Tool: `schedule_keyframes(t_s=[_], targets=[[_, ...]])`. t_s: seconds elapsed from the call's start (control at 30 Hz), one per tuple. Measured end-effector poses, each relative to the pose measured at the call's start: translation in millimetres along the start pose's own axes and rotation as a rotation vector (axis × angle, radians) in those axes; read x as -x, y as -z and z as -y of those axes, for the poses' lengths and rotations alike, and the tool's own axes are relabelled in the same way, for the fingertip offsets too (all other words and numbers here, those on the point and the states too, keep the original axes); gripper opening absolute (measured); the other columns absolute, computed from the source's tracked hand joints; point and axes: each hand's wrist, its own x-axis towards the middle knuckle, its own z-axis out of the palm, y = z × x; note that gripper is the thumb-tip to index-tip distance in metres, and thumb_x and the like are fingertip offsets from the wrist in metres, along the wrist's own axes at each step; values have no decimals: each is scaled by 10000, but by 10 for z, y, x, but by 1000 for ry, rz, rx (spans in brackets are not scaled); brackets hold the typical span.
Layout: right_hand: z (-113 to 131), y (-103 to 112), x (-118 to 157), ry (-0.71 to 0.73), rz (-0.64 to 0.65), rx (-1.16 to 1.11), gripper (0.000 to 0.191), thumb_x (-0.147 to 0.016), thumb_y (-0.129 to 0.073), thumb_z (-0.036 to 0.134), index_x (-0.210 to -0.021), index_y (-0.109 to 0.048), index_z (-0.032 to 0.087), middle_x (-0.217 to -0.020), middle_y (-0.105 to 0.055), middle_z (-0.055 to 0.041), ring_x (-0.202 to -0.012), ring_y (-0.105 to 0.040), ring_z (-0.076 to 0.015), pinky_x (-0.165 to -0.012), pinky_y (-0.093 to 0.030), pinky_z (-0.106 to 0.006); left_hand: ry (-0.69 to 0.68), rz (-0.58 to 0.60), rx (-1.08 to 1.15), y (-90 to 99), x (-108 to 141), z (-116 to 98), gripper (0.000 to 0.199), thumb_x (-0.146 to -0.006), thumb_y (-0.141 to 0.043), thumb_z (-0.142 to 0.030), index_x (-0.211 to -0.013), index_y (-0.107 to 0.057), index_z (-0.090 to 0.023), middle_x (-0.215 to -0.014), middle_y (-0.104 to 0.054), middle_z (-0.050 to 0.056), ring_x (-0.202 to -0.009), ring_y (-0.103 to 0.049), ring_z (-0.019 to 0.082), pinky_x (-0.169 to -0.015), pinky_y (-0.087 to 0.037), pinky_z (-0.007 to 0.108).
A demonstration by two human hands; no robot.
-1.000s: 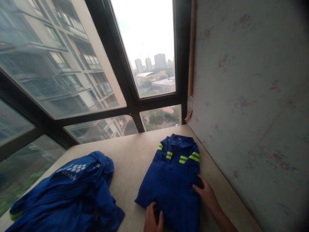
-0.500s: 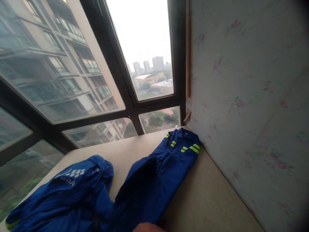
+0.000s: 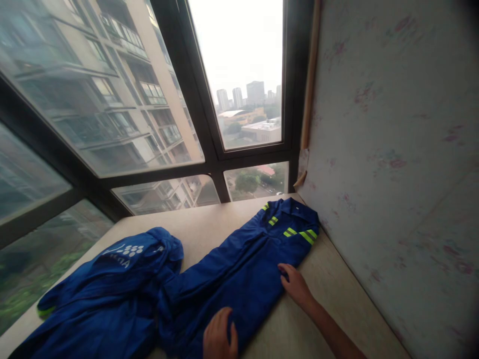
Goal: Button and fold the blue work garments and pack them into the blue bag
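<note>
A blue work jacket (image 3: 239,269) with a collar and yellow-green stripes lies lengthwise on the pale ledge, its collar end toward the window corner. My left hand (image 3: 220,335) is over its near part at the bottom of the view, thumb apart from the fingers. At the jacket's right edge is my right hand (image 3: 295,286), its fingers curved and thumb apart, with no cloth visible between them. Whether either hand presses on the fabric I cannot tell. To the left a second blue garment (image 3: 123,279), with a white printed logo, lies crumpled against the jacket.
The pale ledge (image 3: 318,319) runs up to dark-framed windows (image 3: 213,164) at the back and left. A wall with flowered paper (image 3: 392,199) borders it on the right, and its covering peels near the window corner.
Both hands have come into view over the jacket, where only a bit of one showed at the bottom. The jacket's raised dark fold now lies flatter. The view has shifted slightly left.
</note>
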Motion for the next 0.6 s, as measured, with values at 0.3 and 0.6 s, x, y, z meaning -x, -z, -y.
schedule_keyframes(t_s=[0.3,0.6], targets=[[-138,-329,430,65,126,242,489,-751,-466,74,-1187,-673,153,-1329,-600,-117,-1261,-537,-235,-1106,-388,-356,-6,-3,-458,94,-538,405,458,-909,-379,-125,-1300,-613,-172,-1333,-606,130,-1201,-582,233,-966,-483,375],[201,-78,-176,84,-18,346,397,-833,-478,48,-1138,-679,205,-1260,-624,-99,-1204,-552,-248,-1043,-437,-368,-9,123,-568,538,-1071,219,479,-894,-348,-84,-1298,-591,-165,-1244,-645,119,-1199,-536,246,-968,-409,395]])
